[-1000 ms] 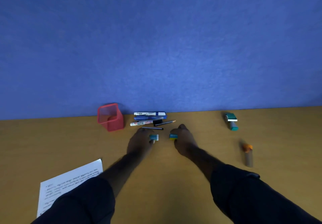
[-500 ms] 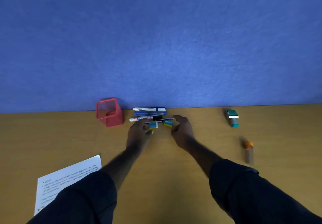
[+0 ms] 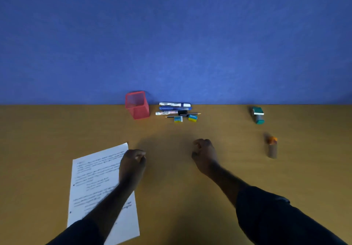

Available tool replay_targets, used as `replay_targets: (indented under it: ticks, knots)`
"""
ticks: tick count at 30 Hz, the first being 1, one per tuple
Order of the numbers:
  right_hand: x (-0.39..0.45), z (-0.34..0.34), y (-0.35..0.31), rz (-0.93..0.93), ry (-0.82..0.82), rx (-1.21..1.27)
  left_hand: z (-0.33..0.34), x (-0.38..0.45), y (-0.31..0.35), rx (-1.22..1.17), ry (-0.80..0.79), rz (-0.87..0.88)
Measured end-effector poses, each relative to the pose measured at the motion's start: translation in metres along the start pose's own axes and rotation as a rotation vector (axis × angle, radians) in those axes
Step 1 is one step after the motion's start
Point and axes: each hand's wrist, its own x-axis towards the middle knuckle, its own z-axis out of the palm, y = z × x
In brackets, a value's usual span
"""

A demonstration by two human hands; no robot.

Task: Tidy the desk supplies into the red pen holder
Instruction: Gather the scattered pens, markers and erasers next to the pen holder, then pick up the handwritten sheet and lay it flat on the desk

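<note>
Resting empty with loosely curled fingers, left hand (image 3: 132,165), right hand (image 3: 205,156), marker (image 3: 168,113) lettering blurred, unreadable.

Both hands empty near desk (image 3: 171,197) edge; right hand (image 3: 204,155) fingers apparently loosely curled.

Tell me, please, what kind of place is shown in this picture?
Probably an office or study desk: a wooden desk against a blue wall, with a red pen holder, markers and a written sheet of paper.
</note>
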Motion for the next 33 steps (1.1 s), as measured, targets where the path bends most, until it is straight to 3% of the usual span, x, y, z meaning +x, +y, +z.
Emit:
replay_targets:
  ticks: [6,10,16,24,27,30,33]
  knots:
    - [-0.047,0.020,0.010,-0.067,-0.060,-0.054,-0.026,-0.041,-0.028,0.279,0.163,-0.004]
    - [-0.070,0.034,0.008,-0.097,-0.102,-0.102,-0.018,-0.067,-0.036,0.520,0.013,-0.071]
    - [-0.105,0.054,0.000,-0.147,-0.165,-0.238,-0.001,-0.097,-0.001,0.364,-0.144,-0.060]
    - [-0.140,0.075,-0.006,-0.197,-0.117,-0.415,-0.009,-0.102,0.001,0.254,-0.057,0.116]
    - [-0.145,0.080,-0.008,-0.172,-0.106,-0.400,-0.034,-0.094,-0.018,0.355,0.011,-0.030]
    - [-0.148,0.084,-0.010,-0.156,-0.088,-0.411,-0.054,-0.087,-0.032,0.417,-0.073,-0.327]
    - [-0.148,0.086,-0.011,-0.128,-0.080,-0.414,-0.062,-0.086,-0.035,0.354,-0.101,-0.479]
